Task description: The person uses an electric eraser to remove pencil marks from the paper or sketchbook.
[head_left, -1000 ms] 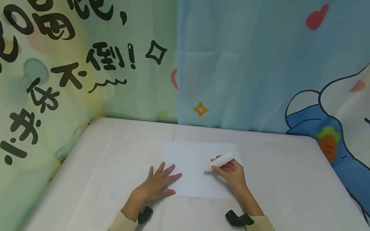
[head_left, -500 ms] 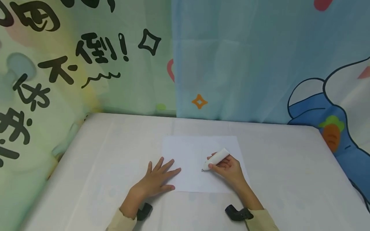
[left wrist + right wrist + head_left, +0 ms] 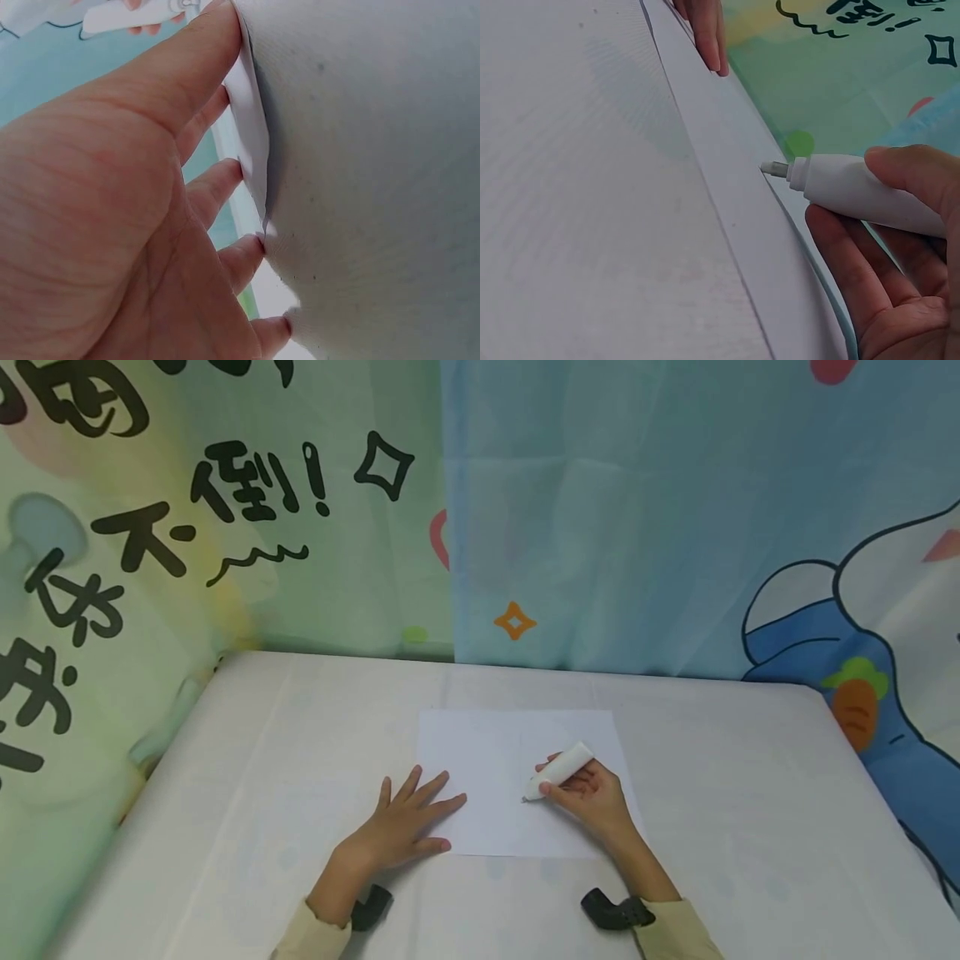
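A sheet of white paper [image 3: 491, 827] lies on the white-covered table. My left hand [image 3: 405, 822] rests at its left edge, fingers straight and spread, fingertips on the paper and table. In the left wrist view the near edge of the paper [image 3: 251, 142] lifts slightly by the fingertips. My right hand [image 3: 596, 797] pinches a thick white pen-shaped tool [image 3: 855, 187] between thumb and fingers, over the right part of the sheet. Its narrow grey tip points left and down, right at the paper surface in the right wrist view. The tool is held tilted.
A white cloth covers the table [image 3: 247, 793]. Behind it hang a green curtain [image 3: 360, 602] with black lettering and a blue curtain [image 3: 637, 527] with a cartoon rabbit. A black wrist device [image 3: 371, 907] sits at the left cuff, another black device [image 3: 617, 912] at the right.
The head view has tilted a little, so the scene sits higher in it. The tool tip has shifted slightly left over the paper. The left hand stays in place on the sheet.
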